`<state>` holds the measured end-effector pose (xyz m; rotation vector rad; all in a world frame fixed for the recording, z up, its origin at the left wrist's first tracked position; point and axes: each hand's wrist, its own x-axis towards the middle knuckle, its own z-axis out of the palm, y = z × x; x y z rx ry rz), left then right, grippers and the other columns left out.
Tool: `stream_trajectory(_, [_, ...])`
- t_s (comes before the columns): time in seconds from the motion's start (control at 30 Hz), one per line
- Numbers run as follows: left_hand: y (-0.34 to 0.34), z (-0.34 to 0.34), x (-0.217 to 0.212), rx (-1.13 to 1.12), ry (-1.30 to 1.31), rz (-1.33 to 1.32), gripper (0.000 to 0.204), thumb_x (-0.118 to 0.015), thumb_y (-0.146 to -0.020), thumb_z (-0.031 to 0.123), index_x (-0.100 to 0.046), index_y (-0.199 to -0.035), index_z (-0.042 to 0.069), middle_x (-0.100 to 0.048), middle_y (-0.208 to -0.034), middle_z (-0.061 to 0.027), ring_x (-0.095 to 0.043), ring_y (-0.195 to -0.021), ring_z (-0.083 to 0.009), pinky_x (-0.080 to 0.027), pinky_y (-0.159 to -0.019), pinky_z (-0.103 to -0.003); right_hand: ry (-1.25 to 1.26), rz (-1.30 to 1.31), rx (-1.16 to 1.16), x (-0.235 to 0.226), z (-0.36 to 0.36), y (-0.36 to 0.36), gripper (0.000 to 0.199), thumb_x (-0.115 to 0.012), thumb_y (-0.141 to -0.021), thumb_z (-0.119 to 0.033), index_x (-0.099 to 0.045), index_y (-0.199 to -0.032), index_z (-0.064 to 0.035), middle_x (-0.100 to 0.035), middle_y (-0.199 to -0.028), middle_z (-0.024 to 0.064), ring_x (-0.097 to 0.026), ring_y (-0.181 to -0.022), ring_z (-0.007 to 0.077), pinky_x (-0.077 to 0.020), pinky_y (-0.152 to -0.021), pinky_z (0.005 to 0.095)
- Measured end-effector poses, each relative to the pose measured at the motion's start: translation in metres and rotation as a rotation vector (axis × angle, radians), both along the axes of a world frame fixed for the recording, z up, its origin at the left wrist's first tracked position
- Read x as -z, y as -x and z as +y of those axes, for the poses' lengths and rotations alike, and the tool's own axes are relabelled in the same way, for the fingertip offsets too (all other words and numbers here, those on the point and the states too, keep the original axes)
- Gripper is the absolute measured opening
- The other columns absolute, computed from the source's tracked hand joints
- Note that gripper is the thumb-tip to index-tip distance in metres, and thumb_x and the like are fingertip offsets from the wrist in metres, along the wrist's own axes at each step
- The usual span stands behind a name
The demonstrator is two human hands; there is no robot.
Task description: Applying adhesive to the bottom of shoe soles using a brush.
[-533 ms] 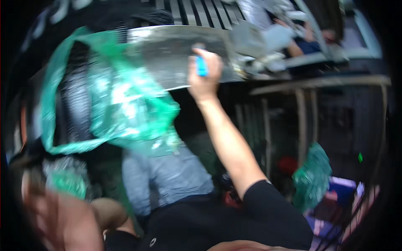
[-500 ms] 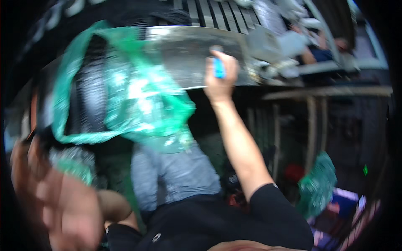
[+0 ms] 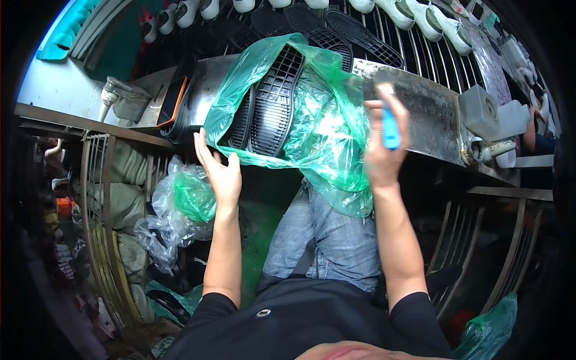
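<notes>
Green plastic bag lies draped over the front edge of the metal worktop, near its middle, hanging down past the edge toward the person's knees in blue jeans. Black ridged shoe soles sit inside it, their upper ends poking out of the bag's open mouth. Left hand is open, fingers spread and pointing up, palm against the bag's lower left corner right at the worktop's front edge. Right hand is raised just beside the bag's right side, fingers closed around a small blue-handled tool, held upright; whether its tip touches the bag, I cannot tell. At the worktop's left end stands a clear container, with an orange-edged black object leaning next to it. Behind the worktop, a slatted rack carries more black soles and a row of white shoes. Below the left edge, a crumpled clear and green bag hangs near the left forearm.
</notes>
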<state>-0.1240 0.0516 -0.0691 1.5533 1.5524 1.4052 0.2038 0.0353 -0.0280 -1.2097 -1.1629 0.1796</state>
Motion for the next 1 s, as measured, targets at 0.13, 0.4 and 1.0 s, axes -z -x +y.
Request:
stream_trajectory(0.13, [0.003,0.017,0.013,0.003,0.115,-0.392,0.094,-0.057,-0.089,-0.017,-0.023,-0.173,0.005,-0.037,-0.171,-0.0160,-0.052,-0.143,-0.0281,-0.047,-0.116,-0.038,0.039,-0.073,-0.227,-0.006,0.001,0.086,0.048,-0.068,-0.095,0.008,-0.067,-0.139,-0.0097,-0.076,-0.119,0.0182,-0.075,-0.103,0.0335,-0.0592,-0.092,0.0456])
stream_trajectory(0.4, [0.025,0.022,0.000,0.045,0.309,-0.846,0.070,-0.057,-0.099,0.008,-0.038,-0.166,0.005,-0.059,-0.151,-0.0149,-0.064,-0.129,-0.0268,-0.058,-0.098,-0.043,0.214,-0.370,0.000,0.025,0.008,0.140,0.062,-0.078,-0.096,-0.019,-0.055,-0.152,-0.0068,-0.061,-0.148,0.0274,-0.052,-0.149,0.0449,-0.0322,-0.123,0.0688])
stream_trajectory(1.0, [-0.013,-0.018,-0.042,0.279,0.337,-1.049,0.037,-0.056,-0.116,0.022,-0.055,-0.149,0.004,-0.066,-0.148,-0.0124,-0.067,-0.132,-0.0265,-0.055,-0.113,-0.047,-0.058,0.082,-0.190,0.027,-0.010,0.139,0.042,-0.062,-0.099,0.007,-0.057,-0.140,0.0000,-0.065,-0.150,0.0275,-0.061,-0.144,0.0435,-0.0505,-0.120,0.0479])
